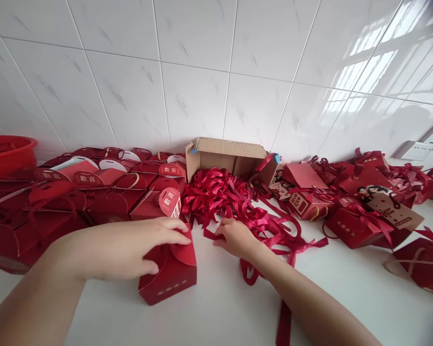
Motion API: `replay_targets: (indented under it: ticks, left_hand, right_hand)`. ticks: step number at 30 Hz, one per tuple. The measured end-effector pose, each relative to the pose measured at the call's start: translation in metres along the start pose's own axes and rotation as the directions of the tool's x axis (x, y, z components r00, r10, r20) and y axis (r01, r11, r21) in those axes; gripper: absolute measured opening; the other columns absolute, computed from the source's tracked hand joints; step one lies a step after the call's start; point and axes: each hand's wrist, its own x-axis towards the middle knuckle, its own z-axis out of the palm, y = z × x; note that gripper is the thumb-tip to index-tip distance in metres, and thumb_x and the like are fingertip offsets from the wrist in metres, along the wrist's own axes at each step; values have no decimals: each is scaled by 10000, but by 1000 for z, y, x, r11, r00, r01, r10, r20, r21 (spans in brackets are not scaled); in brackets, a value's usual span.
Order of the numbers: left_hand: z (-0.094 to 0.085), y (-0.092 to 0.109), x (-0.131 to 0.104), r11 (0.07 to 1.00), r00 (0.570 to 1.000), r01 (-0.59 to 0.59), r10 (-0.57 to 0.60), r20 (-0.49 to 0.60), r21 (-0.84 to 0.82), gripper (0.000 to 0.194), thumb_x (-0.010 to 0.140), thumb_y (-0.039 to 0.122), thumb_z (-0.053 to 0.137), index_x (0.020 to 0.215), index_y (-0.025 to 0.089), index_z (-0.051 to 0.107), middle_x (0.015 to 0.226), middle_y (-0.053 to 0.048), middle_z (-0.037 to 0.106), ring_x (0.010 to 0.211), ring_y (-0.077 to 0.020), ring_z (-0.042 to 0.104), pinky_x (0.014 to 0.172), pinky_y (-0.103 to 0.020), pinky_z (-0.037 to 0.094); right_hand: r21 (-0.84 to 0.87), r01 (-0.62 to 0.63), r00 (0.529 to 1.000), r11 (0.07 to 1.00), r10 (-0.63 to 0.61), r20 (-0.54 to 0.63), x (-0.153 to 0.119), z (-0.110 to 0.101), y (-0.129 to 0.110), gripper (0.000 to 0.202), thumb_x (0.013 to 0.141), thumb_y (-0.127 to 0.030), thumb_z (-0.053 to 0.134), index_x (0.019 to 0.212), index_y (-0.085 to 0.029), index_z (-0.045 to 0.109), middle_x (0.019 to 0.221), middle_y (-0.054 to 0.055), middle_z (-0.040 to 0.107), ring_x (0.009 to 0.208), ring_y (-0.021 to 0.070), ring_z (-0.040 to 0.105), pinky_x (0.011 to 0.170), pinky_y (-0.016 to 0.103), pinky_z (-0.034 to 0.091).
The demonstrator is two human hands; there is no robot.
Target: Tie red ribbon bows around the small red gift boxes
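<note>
A dark red gift box (pixel 176 274) with gold lettering on its front stands on the white table. My left hand (pixel 162 242) rests over its top and left side, thumb and fingers spread across it, gripping it. To the right of the box, my right hand (pixel 233 235) is closed on the end of a red ribbon (pixel 211 234), at the front edge of the ribbon heap. That tangled heap of shiny red ribbons (pixel 216 192) spills from an open cardboard box (pixel 231 146) lying against the wall. Some ribbon passes beneath my right forearm.
Rows of red boxes (pixel 108 202) fill the left side, with a red basin (pixel 10 154) behind them. On the right lie several boxes with ribbons (pixel 359 226). A socket (pixel 414 151) with a cable sits by the tiled wall (pixel 195 96).
</note>
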Motion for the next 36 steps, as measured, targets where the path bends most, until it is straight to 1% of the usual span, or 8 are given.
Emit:
replay_targets:
  ticks: [4,9,11,14,16,21,29,36]
  left_hand:
    - [4,9,2,996,991,79,-74,108,-47,675,769,259,600,1347,537,391,1523,78,319,1275,-333,487,905,-386,535]
    - [7,1,4,978,973,199,-189,133,-62,629,779,451,604,1382,405,432,1432,-35,489,1219,-354,543,902,-416,531]
    - [7,5,6,980,965,191,-177,193,-52,641,758,483,617,1371,381,460,1435,-56,485,1227,-368,531,919,-435,517]
    - [9,16,15,985,961,166,-151,233,-45,635,776,506,579,1383,390,436,1496,-58,397,1245,-379,511,942,-471,491]
    - [12,21,21,989,973,132,-117,200,-64,562,820,460,524,1373,399,448,1503,-47,387,1235,-360,526,925,-456,502]
    - [18,22,30,993,995,51,-41,94,-104,394,838,394,512,1221,383,600,1466,-10,433,1239,-314,522,932,-410,497]
    - [15,26,31,987,1000,-20,20,0,-161,214,845,388,526,863,292,717,1370,2,528,1155,-260,577,914,-359,490]
    - [14,34,34,985,992,-101,90,-84,-137,268,851,268,485,642,232,649,1270,3,605,1152,-245,566,913,-350,474]
  right_hand:
    - [14,-26,990,1000,28,-141,3,1,3,165,828,-139,548,764,-183,694,1029,111,622,1017,278,544,890,451,407]
    - [174,-46,951,984,97,-294,-5,-37,4,167,912,-211,434,880,-160,590,958,94,624,879,185,577,804,348,457]
    - [341,-16,962,940,107,-250,-14,-56,-1,190,933,-282,406,882,-166,548,820,43,613,714,135,563,651,267,457]
    - [722,-24,999,692,40,-5,-30,-79,-12,194,896,-345,488,832,-167,534,712,-3,565,611,102,510,566,226,404]
    - [808,-119,984,577,-40,173,-38,-86,-18,169,862,-309,537,782,-160,542,681,-12,552,587,87,487,557,215,376]
    - [712,-244,936,659,-33,351,-40,-83,-22,155,825,-246,554,699,-156,545,610,-43,469,517,54,362,474,199,255]
    - [662,-237,929,711,-33,369,-38,-76,-26,219,788,-237,519,590,-179,444,547,-65,356,481,61,276,441,220,212]
    - [595,-234,932,768,4,362,-41,-70,-26,165,787,-210,467,624,-183,467,559,-58,370,464,62,270,411,217,207]
